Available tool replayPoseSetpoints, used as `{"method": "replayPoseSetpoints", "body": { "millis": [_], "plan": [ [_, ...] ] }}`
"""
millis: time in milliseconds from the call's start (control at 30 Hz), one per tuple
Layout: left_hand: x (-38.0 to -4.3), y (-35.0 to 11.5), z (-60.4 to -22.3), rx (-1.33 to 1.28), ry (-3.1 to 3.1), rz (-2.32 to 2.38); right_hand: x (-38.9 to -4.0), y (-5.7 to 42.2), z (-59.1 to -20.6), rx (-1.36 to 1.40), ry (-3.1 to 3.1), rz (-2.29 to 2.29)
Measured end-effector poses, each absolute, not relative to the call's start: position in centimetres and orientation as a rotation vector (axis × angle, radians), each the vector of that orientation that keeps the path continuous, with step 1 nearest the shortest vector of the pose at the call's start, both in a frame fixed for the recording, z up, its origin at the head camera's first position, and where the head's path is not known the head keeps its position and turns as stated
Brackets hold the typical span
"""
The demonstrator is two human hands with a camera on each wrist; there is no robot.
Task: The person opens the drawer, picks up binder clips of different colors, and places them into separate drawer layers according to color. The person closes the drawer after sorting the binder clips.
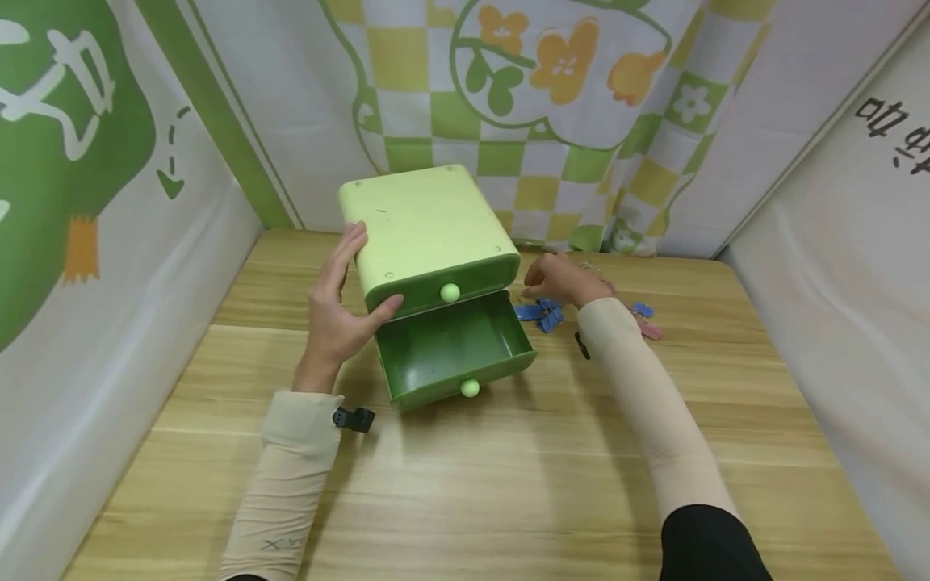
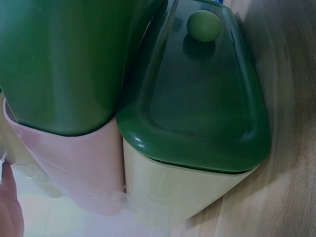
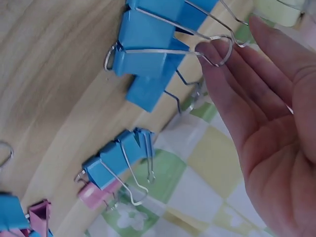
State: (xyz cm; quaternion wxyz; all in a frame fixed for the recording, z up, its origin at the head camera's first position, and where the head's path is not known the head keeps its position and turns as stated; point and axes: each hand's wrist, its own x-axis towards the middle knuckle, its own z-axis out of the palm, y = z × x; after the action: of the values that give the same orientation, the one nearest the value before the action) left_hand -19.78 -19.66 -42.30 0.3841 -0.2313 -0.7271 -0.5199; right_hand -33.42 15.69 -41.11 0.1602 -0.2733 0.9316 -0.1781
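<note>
A small light-green desktop drawer unit point(image 1: 429, 218) stands on the table with its upper drawer pushed in. Below that, a dark green drawer point(image 1: 436, 391) is pulled out and bare inside. My left hand point(image 1: 337, 311) grips the unit's left side, thumb along the front edge and fingers at the upper left. In the left wrist view, a lower drawer front point(image 2: 197, 94) with a round knob is pushed in. My right hand point(image 1: 567, 278) reaches to the unit's right, over blue binder clips point(image 3: 145, 39). Its index fingertip is right at a wire handle; the thumb is apart from the fingertip.
More blue binder clips point(image 3: 116, 158) lie along the table's back, with a pink binder clip point(image 1: 649, 329) to the right of my right hand. A checkered curtain point(image 1: 508, 177) hangs behind the wooden table point(image 1: 465, 492). Fabric walls flank both sides.
</note>
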Motion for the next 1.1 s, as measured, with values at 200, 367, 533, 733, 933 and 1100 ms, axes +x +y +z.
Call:
{"method": "replayPoseSetpoints", "body": {
  "millis": [200, 367, 533, 733, 933, 1100],
  "plan": [
    [-19.9, -19.4, -42.4, -0.593, -1.852, -1.336, -33.8, 15.6, -41.7, -0.79, 2.612, -0.493],
    [-19.9, -19.2, -42.2, -0.594, -1.851, -1.335, -33.7, 16.3, -41.8, -0.675, 2.516, -0.609],
    [-19.9, -19.2, -42.2, -0.592, -1.86, -1.323, -33.5, 17.3, -42.0, -0.473, 2.351, -0.88],
    [-19.9, -19.3, -42.3, -0.586, -1.865, -1.325, -33.0, 18.3, -42.3, -0.324, 2.21, -1.138],
    [-20.0, -19.5, -42.5, -0.585, -1.867, -1.325, -32.3, 18.7, -41.4, -0.209, 2.15, -1.318],
    [-20.0, -19.6, -42.5, -0.576, -1.856, -1.323, -31.6, 18.7, -39.4, -0.08, 2.105, -1.487]
  ]
}}
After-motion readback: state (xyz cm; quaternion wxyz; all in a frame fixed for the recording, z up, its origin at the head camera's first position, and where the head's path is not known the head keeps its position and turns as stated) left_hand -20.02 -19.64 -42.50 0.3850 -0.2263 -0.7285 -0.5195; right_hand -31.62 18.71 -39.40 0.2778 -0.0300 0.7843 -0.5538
